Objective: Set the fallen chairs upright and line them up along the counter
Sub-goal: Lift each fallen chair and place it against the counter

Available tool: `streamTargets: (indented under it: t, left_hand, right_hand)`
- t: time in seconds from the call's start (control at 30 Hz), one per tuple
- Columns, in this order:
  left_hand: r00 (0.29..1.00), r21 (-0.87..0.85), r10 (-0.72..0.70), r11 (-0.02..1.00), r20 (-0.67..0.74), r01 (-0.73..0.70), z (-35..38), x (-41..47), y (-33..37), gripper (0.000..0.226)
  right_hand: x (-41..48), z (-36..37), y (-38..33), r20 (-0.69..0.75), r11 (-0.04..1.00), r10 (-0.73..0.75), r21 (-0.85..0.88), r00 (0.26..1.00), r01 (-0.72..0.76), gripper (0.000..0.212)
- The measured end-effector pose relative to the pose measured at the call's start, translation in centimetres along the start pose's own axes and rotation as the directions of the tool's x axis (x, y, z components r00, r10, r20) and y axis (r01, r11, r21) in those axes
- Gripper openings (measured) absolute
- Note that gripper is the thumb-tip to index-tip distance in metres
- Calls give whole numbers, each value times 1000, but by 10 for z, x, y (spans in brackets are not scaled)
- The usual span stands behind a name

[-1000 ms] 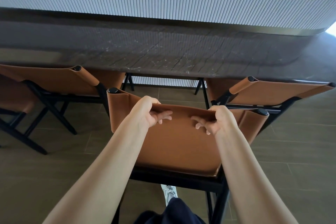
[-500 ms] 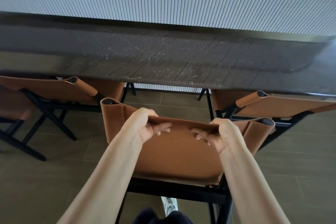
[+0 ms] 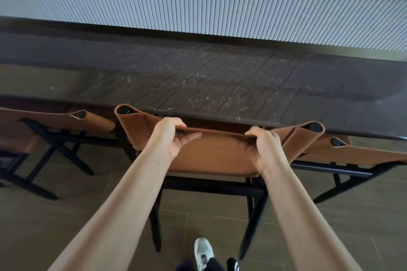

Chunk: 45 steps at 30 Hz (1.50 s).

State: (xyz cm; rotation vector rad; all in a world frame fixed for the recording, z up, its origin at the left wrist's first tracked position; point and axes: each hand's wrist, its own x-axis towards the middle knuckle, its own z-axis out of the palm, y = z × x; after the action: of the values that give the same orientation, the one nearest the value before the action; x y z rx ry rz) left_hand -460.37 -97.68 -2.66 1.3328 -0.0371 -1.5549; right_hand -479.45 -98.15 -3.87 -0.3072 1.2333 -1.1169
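Chair (image 3: 211, 158) top, in left hand (image 3: 174, 138), right hand (image 3: 264, 147) grip

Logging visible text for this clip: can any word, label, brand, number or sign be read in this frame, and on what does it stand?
No text can be read.
Tan leather chair back, gripped by the left hand and right hand: plain, no label.
Dark veined stone counter top and white ribbed panel: no text.
White sneaker: faint marks, too blurred to read.
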Motion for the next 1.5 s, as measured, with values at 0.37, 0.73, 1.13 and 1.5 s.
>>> streamTargets:
  t: [0.37, 0.73, 1.13, 1.5]
  left_hand:
    - [1000, -71, -17, 997, 11, 17, -4, 75, -34, 39]
    - [999, -121, -47, 991, 28, 50, 3, 86, -31, 37]
    - [995, 39, -4, 999, 98, 1, -10, 100, -25, 18]
    - [999, 91, -33, 995, 16, 32, -62, 106, -16, 19]
  right_hand:
    - [84, -20, 31, -25, 999, 47, -3, 999, -47, 17]
    - [89, -22, 29, -10, 997, 77, 31, 997, -77, 30]
    - [78, -11, 41, -45, 977, 50, 209, 998, -40, 18]
    - [78, 1, 98, -11, 978, 132, 161, 991, -129, 41]
